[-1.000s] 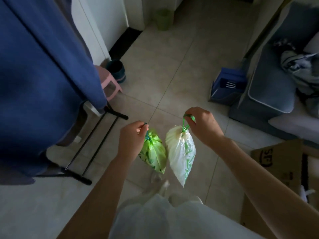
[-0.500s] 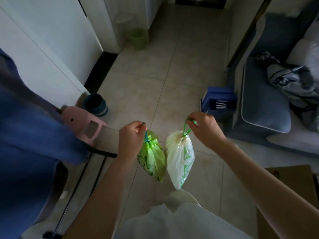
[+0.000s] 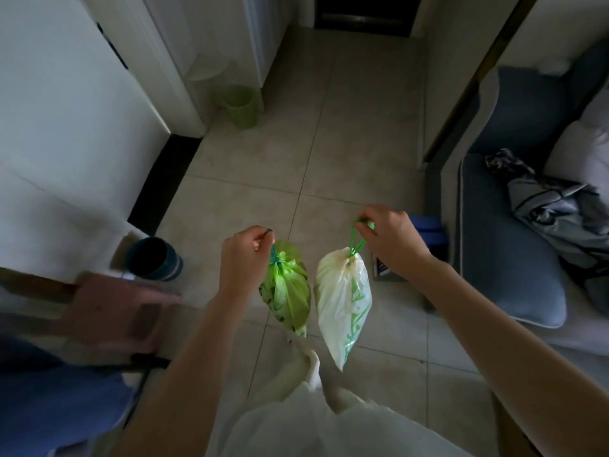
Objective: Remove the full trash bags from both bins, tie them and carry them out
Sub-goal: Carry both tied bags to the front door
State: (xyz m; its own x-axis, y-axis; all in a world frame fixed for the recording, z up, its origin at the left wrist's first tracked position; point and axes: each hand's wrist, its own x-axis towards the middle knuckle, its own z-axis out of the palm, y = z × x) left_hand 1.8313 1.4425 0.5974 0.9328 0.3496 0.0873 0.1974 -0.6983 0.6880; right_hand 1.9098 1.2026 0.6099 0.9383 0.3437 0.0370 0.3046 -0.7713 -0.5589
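We had both bags off the floor and tied. Our left hand was curled tight, pinching the blue drawstring of the green bag, which hung straight down just below and to the right of that fist. Our right hand was closed in the same way round the green loop of the white bag, which hung below and to the left of it. So each bag lay inward of its own hand, long axis near vertical, neck up and tip down, the two side by side between our forearms, close but with a thin gap showing.

What mattered for carrying them out was the way ahead: the tiled floor ran forward from the bags to a dark doorway at the far end, between a white wall on the left and a blue sofa on the right. A green bin stood left of that path, a dark bin nearer our left arm. Neither hand was nearer the door, as far as we could judge.
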